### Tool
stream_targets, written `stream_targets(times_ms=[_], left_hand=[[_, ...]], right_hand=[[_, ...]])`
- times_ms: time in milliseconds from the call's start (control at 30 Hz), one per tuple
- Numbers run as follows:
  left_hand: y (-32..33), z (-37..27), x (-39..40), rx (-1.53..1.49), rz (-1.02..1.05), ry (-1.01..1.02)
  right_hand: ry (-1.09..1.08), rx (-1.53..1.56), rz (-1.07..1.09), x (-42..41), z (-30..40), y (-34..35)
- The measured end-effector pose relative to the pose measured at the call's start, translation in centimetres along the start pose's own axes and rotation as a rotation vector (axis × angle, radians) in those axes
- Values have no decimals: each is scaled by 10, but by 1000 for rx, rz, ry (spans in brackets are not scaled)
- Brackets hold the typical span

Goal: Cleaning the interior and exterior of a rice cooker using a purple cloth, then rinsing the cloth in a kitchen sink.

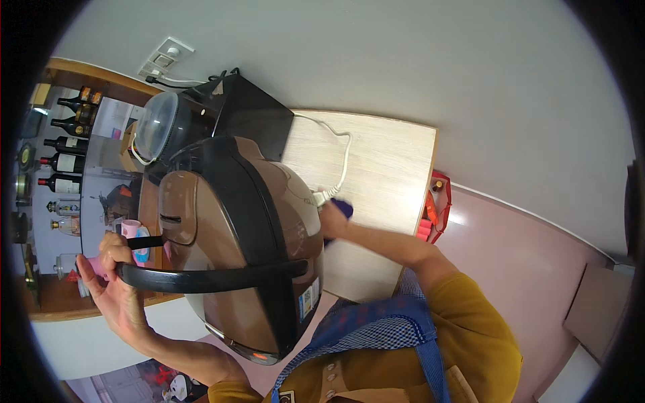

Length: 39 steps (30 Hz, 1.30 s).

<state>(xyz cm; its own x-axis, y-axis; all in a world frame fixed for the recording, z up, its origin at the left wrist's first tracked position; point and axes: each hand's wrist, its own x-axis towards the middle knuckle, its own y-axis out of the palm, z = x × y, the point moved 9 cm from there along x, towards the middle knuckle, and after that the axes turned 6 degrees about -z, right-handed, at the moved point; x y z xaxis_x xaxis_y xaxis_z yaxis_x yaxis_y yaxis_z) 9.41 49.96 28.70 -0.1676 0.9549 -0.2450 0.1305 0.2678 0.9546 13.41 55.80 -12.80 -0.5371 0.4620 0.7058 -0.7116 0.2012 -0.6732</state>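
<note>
A brown rice cooker [214,216] with a black band is tilted in front of me. My left hand [118,292] grips the end of its black carrying handle [211,279]. On the cooker's far side, my right hand [333,221] is pressed against the base with a dark purple cloth [343,207]; the cooker hides its fingertips. Just above that hand, a white power plug [321,197] meets the cooker's side, and its cord [348,151] runs back over the pale wooden tabletop [385,166].
A black box-shaped appliance [254,116] stands against the wall, beside a clear plastic lid [158,123]. A wall socket [166,55] has cords plugged in. Left, a cabinet shelf holds several wine bottles [65,162]. A red-rimmed container [441,206] sits past the table's right edge.
</note>
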Motion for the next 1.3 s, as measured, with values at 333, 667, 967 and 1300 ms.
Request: stream_targets(times_ms=[333,667,967,1300], left_hand=[[-10,2,17,6,0,-48],[-32,47,40,2,-84,-74],[-98,118,83,-72,-256,-196],[-118,151,124,55,-357,-142]], right_hand=[[621,-300,-20,-6,-203,-114],[13,227,187,-84,48,-61],[721,-399,-2,-98,-178,-193],[601,-166,187,-153,-19,-185]])
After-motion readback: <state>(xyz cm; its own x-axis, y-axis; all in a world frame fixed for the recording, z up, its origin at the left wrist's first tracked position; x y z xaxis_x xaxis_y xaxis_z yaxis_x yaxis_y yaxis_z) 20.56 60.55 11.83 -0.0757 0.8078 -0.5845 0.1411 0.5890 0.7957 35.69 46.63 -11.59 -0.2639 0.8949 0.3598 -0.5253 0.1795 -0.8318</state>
